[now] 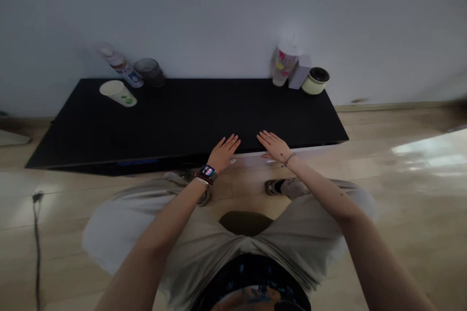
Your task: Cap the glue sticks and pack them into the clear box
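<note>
My left hand (pixel 225 150) and my right hand (pixel 275 146) reach out side by side over the front edge of a low black cabinet top (pixel 189 116). Both hands are flat with fingers stretched out and hold nothing. A smartwatch sits on my left wrist and a thin bracelet on my right. I crouch on a wooden floor, knees spread, shoes just below the hands.
At the back left stand a white paper cup (pixel 117 92), a tilted bottle (pixel 120 65) and a dark glass jar (pixel 149 71). At the back right are a clear plastic cup (pixel 284 64), a small box (pixel 299 74) and a pale round pot (pixel 315 81). A cable (pixel 36 233) lies at left.
</note>
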### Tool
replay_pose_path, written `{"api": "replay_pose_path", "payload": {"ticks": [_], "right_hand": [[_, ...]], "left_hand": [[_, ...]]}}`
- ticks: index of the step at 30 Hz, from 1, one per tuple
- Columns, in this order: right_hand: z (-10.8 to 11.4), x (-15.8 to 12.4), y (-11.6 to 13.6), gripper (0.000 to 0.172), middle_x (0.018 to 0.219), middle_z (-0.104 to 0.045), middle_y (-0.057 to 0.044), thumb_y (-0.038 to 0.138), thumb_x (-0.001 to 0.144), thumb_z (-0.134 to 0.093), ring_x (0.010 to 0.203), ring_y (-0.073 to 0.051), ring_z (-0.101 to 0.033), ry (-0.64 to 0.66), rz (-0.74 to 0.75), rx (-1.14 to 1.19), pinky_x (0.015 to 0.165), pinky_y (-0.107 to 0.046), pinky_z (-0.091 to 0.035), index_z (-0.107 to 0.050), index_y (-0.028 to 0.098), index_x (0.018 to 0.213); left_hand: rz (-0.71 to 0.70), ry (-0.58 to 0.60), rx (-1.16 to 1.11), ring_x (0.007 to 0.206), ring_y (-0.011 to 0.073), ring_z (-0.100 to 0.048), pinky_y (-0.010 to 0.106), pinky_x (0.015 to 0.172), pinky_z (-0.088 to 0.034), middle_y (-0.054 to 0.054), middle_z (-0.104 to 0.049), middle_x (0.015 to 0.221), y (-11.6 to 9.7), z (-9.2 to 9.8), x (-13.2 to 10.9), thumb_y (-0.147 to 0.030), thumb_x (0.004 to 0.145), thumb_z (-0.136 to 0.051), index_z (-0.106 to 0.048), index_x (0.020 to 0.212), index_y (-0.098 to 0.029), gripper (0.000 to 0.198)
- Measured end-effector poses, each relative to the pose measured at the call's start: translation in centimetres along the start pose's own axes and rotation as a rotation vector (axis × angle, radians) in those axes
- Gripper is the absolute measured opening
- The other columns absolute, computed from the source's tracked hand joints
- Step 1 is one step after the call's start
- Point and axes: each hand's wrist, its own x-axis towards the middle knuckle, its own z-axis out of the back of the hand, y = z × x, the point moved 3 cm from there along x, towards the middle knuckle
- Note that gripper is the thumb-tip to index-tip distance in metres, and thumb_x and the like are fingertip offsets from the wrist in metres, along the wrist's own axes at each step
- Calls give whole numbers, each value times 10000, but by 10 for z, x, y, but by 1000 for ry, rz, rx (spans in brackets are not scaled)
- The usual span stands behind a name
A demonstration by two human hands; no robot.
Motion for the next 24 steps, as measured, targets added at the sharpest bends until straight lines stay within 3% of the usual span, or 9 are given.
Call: {"api": "replay_pose_path", "payload": {"ticks": [8,24], "right_hand": [[-1,3,-1,673,1593,-344,-194,324,930,-593,1509,-313,-257,-21,-8,30,1225,-469,-276,-392,68,1519],[-9,4,1,584,1567,-395,-188,225,943,-546,1483,-307,-321,-105,-30,35,1200,-469,-329,-433,91,1500]], "left_hand": [[-6,-57,-28,1495,244,-313,451,1229,-252,138,-414,1564,6,-7,0,-263,953,-483,-441,1499,-120,565],[6,-139,-46,1460,236,-379,450,1210,-316,110,-485,1517,12,-19,2,-138,923,-480,-489,1475,-176,553]]}}
